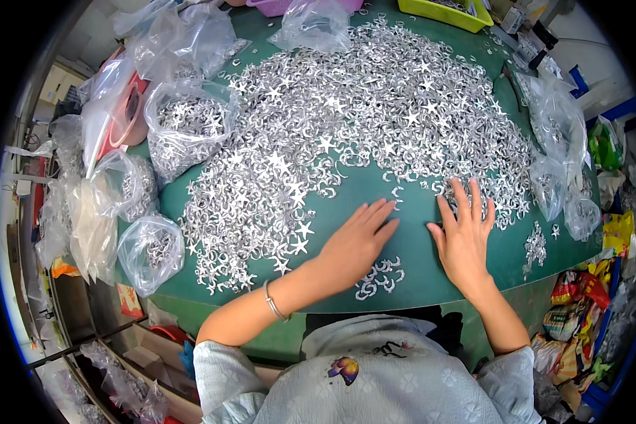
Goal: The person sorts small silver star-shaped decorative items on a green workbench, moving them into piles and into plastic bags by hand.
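A wide heap of small silver metal pieces (374, 85), crescents and stars, spreads over the green tabletop (417, 261). My left hand (355, 244), with a bangle at the wrist, lies low over the table with its fingers stretched out toward a few loose crescents (397, 194). Just below that hand sits a small group of crescents (383, 278) near the table's front edge. My right hand (463, 237) has its fingers spread, and their tips touch the near edge of the heap. Neither hand shows a piece in its grasp.
Clear plastic bags of silver pieces (191, 131) stand along the left, with a smaller bag (152, 254) nearer. More bags (558, 141) lie at the right edge, beside a small separate pile (536, 247). A yellow-green basket (445, 13) and a purple basket (272, 7) stand at the back.
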{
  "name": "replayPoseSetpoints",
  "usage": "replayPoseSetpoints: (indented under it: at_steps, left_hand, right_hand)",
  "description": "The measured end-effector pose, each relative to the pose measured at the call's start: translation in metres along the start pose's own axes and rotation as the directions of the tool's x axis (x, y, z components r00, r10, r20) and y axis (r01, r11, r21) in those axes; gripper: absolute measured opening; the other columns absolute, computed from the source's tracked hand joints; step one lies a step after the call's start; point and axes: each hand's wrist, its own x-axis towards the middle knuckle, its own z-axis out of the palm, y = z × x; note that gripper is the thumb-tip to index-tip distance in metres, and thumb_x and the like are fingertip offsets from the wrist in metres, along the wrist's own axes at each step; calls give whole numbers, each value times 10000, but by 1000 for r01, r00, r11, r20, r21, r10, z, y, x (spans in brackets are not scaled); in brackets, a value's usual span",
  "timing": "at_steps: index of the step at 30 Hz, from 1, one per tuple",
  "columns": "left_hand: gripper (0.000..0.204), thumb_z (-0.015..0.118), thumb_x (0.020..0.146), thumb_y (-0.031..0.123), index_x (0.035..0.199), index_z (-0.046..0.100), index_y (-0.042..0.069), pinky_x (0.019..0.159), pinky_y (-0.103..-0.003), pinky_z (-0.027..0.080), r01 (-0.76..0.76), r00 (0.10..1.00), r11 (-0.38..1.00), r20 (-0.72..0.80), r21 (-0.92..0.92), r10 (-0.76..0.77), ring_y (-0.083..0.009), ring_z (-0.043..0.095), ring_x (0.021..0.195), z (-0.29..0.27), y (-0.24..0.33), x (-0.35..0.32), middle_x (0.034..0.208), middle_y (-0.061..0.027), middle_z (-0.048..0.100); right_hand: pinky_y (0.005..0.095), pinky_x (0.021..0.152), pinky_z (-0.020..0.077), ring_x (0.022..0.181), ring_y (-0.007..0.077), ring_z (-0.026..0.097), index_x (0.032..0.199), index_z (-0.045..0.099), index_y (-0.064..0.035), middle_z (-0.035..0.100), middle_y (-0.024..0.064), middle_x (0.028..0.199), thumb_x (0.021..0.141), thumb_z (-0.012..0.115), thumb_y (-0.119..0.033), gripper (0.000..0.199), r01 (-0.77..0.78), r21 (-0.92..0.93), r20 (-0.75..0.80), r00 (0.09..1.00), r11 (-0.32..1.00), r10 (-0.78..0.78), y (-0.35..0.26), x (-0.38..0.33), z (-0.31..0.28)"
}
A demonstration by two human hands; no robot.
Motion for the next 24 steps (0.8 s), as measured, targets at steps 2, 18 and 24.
replayPoseSetpoints:
  at_steps: [2, 18, 24]
  left_hand:
    - [650, 558, 685, -114, 1321, 464, -21, 1115, -507, 296, -2, 995, 1000, -98, 10, 3, -382, 338, 1358, 2, 3, 5, 1452, -212, 351]
    - [698, 517, 662, -164, 1340, 428, -24, 1119, -506, 288, 77, 975, 996, -212, 48, -65, -362, 328, 1364, -6, -11, 25, 1435, -201, 377]
    - [591, 521, 677, -141, 1259, 499, -38, 1107, -501, 304, 72, 990, 987, -110, -143, -88, -367, 380, 1326, -6, -5, 3, 1368, -210, 439]
  right_hand:
    - [619, 1060, 189, 1383, 394, 240, 1271, 548, -53, 355, 159, 1438, 859, 651, -271, 477, 66, 65, -35, 997, 996, -64, -6, 10, -1]
    - [627, 1072, 165, 1407, 399, 195, 1273, 554, -44, 302, 163, 1486, 832, 683, -290, 521, 166, 187, -30, 986, 968, -163, -13, 34, 7]
    - [621, 1080, 166, 1416, 398, 170, 1239, 572, -38, 294, 156, 1488, 837, 676, -316, 499, 244, 343, 126, 945, 907, -302, -11, 10, -18]
